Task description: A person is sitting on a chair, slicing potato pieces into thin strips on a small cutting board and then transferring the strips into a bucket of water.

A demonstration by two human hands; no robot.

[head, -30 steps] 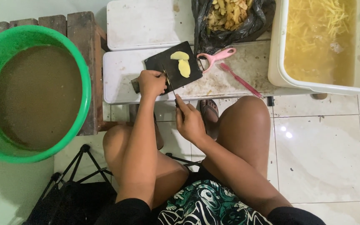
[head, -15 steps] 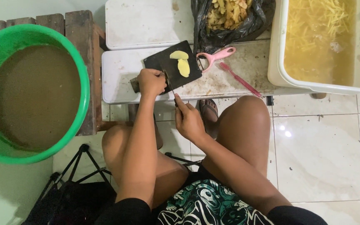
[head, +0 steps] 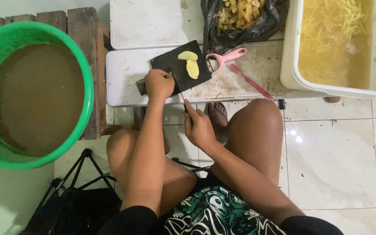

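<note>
Two hands, left (head: 159,84) curled on black board (head: 170,65), right (head: 199,128) gripping thin knife (head: 178,89)

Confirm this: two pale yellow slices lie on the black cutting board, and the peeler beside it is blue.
Not quite. The head view shows the two pale yellow slices on the black cutting board, but the peeler beside it is pink, not blue.

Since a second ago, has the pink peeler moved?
No. The peeler lies in the same spot beside the black board, by the bag.
</note>
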